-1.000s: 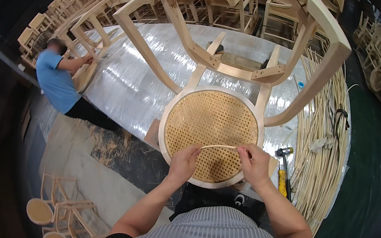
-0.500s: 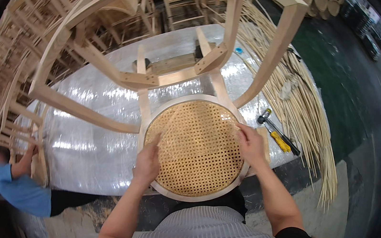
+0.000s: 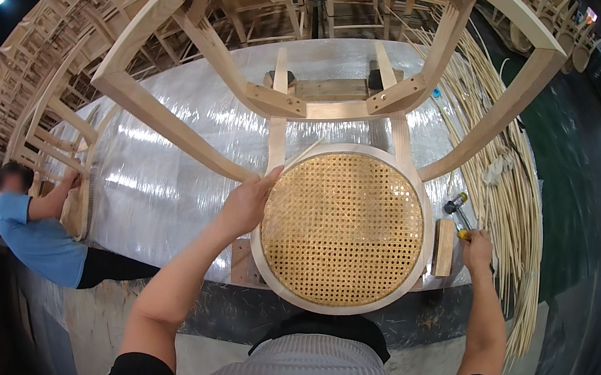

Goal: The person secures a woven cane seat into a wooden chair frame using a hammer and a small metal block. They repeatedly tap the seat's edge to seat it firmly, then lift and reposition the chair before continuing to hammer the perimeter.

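A round chair seat frame (image 3: pixel 426 238) with a woven cane panel (image 3: pixel 344 231) lies in front of me, attached to an overturned wooden chair frame (image 3: pixel 503 116). At its upper left rim, my left hand (image 3: pixel 247 199) is closed on a thin pale cane strip (image 3: pixel 307 152) that slants up along the ring. To the right of the seat, my right hand (image 3: pixel 479 253) curls over the handles of a black-headed hammer (image 3: pixel 455 203) and a yellow-handled tool (image 3: pixel 464 234) lying side by side. The fingers partly hide both handles.
A small wooden block (image 3: pixel 443 248) sits between the seat and my right hand. Long cane rods (image 3: pixel 519 254) lie along the right of the plastic-covered table (image 3: pixel 170 201). A person in a blue shirt (image 3: pixel 41 229) works at the left. Stacked chair frames (image 3: pixel 46 40) fill the back left.
My right hand has left the seat's rim and reached right to the tools. My left hand has moved from the cane panel to the upper left rim. The view has shifted.
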